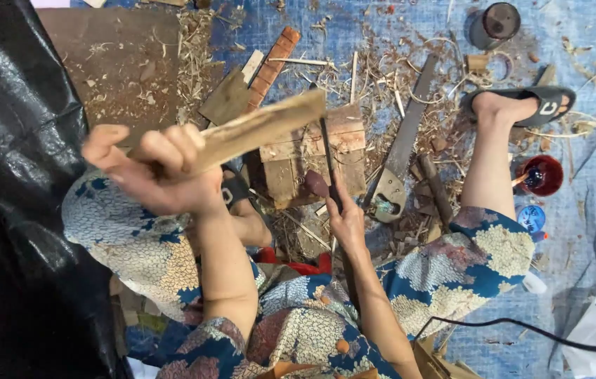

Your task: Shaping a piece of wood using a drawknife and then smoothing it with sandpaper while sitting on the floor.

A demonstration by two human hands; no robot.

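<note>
Lower frame: my lap in blue patterned cloth (298, 330), knees spread. Left hand (161, 168), centre-left, raised nearest the camera, fingers curled tight round the lower end of a pale wooden slat (263, 126). Slat's long axis runs from my fist up and to the right, its free end over the wooden chopping block (312, 154) at frame centre. Right hand (343, 214), lower and right of centre, fingers wrapped closed on the handle of a dark narrow blade (327, 158), which stands nearly upright in the picture, its tip close below the slat's far end. So the blade lies right of the left fist. Beyond the block: a handsaw (403, 140), shavings (382, 77) over blue tarp (593, 182), my sandalled foot (522, 105) upper right, a dark cup (498, 21) at the top edge.
</note>
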